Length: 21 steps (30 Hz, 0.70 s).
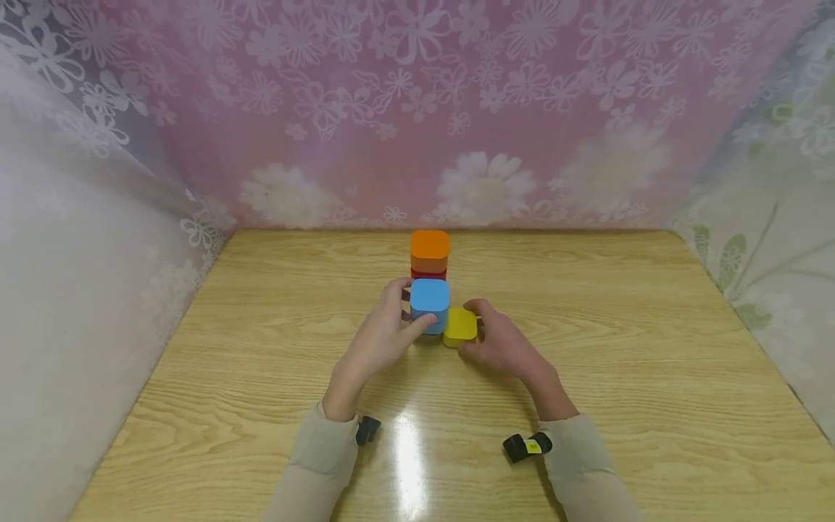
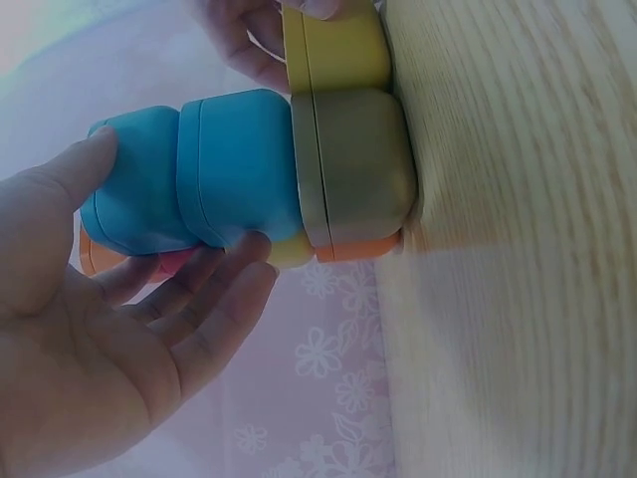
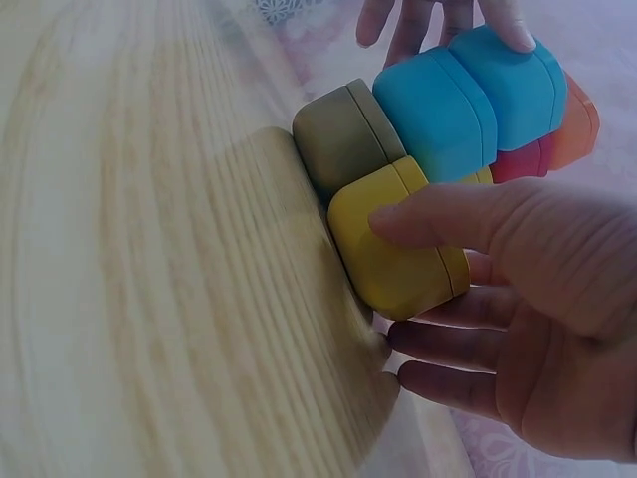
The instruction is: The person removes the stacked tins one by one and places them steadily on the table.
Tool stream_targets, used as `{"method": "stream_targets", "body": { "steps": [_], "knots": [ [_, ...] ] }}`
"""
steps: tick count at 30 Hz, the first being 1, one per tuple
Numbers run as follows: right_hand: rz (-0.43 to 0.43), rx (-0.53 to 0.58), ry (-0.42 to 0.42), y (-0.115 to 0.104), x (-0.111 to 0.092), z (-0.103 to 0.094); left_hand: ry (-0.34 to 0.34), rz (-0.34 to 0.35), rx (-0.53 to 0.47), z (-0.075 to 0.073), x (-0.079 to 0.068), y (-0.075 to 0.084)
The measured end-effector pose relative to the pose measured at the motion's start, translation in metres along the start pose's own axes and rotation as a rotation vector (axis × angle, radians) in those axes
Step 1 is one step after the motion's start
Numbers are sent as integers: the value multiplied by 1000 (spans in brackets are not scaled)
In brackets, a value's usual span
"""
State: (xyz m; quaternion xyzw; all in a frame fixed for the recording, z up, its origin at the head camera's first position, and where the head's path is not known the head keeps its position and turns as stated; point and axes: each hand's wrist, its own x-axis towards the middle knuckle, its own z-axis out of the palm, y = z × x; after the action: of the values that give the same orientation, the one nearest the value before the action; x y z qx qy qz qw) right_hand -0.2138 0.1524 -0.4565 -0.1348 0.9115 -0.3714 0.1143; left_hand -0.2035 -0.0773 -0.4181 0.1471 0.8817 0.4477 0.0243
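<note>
My left hand (image 1: 381,333) grips the top blue box (image 1: 429,293), a rounded cube with a seam near its upper edge, thumb on the near side and fingers behind. Below it in the left wrist view come a second blue box (image 2: 244,164) and an olive-brown box (image 2: 363,164) on the table. On the table to the right of that brown box sits a yellow box (image 1: 460,325), touching or close against it. My right hand (image 1: 505,344) holds this yellow box, with the thumb (image 3: 408,221) on its near face and fingers round the far side.
Just behind the front stack rises another stack, with an orange box (image 1: 429,245) on top, a red box (image 1: 428,275) beneath, and yellow and orange lower down. A floral curtain (image 1: 417,145) borders the back of the wooden table (image 1: 261,377).
</note>
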Motion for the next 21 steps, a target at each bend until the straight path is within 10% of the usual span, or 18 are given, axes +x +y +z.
{"method": "stream_targets", "body": {
  "steps": [21],
  "knots": [
    [-123, 60, 92, -14, -17, -17, -22, -40, -11, 0, -5, -3]
  ]
}}
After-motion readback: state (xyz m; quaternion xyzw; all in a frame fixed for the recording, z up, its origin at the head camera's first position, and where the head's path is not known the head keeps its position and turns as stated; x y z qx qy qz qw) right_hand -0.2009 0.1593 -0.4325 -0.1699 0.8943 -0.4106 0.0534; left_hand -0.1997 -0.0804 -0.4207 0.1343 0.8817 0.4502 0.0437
